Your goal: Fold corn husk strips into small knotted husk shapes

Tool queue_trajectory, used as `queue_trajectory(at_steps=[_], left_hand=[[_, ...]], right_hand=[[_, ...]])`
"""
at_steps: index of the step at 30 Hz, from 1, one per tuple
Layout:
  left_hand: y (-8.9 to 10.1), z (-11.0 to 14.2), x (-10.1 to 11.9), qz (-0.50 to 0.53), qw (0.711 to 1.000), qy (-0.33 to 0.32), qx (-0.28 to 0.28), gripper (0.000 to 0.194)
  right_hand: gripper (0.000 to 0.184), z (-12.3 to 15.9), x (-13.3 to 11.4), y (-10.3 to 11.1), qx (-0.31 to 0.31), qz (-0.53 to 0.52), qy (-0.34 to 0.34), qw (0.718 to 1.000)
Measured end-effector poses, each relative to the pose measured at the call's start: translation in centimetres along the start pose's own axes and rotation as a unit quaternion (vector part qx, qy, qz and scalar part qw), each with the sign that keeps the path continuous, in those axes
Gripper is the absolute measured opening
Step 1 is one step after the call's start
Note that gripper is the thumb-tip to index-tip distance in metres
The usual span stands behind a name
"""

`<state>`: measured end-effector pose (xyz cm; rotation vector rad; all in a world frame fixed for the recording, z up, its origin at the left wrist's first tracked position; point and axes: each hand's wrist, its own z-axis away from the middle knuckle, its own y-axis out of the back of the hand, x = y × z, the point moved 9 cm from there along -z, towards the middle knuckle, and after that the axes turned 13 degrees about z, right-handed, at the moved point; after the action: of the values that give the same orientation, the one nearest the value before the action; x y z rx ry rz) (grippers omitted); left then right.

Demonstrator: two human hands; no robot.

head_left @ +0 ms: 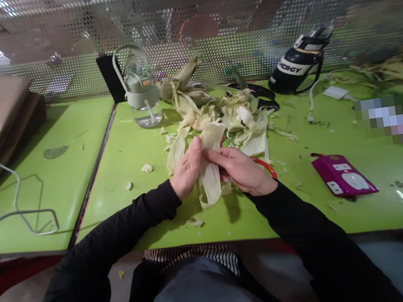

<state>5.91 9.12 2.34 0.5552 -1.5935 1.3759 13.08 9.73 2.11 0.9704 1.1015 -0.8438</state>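
Note:
Both my hands meet over a pale corn husk strip (210,177) at the near middle of the green table (120,157). My left hand (186,169) pinches the strip's upper end, fingers closed on it. My right hand (241,169) grips the same strip from the right, fingers curled round it. A red-handled tool (267,165) shows under my right hand; I cannot tell whether the hand holds it. Just beyond my hands lies a heap of loose husks (234,116).
A clear water bottle with a pale green lid (140,92) stands behind the heap at left. A magenta power strip (344,182) lies at right, a black-and-white bottle (297,67) at the back right. A white cable (18,207) loops on the left table. A perforated metal screen (58,36) closes off the back.

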Motion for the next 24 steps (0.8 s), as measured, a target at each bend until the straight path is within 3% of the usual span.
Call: queue_trajectory(at_steps=[3,7,11,17,19,21,24], left_hand=[[-0.8,0.2,0.2,0.052,0.998,-0.001,-0.043,0.051],[0.2,-0.2,0.1,0.059,0.998,0.008,-0.005,0.049],[1.5,-0.7,0.0,0.047,0.998,0.011,0.042,0.048],[2.1,-0.9,0.5,0.09,0.993,-0.019,0.073,0.027],[2.5,-0.9,0.5,0.115,0.989,-0.023,0.094,0.024],[2.5,-0.9,0.4,0.137,0.985,-0.022,0.102,0.025],[2.4,-0.6,0.1,0.159,0.981,-0.022,0.113,0.026]], right_hand=[[0.051,0.0,-0.1,-0.1,-0.007,-0.007,0.006,1.0],[0.044,0.1,-0.6,0.0,-0.013,0.039,0.02,0.999],[0.04,0.1,-1.2,1.1,0.035,0.087,0.047,0.994],[0.03,0.4,-1.7,1.5,0.072,0.132,0.07,0.986],[0.025,0.7,-2.6,2.4,0.114,0.147,0.092,0.978],[0.021,1.5,-3.8,4.5,0.207,0.181,0.122,0.954],[0.014,4.1,-6.2,7.3,0.401,0.275,0.18,0.855]])
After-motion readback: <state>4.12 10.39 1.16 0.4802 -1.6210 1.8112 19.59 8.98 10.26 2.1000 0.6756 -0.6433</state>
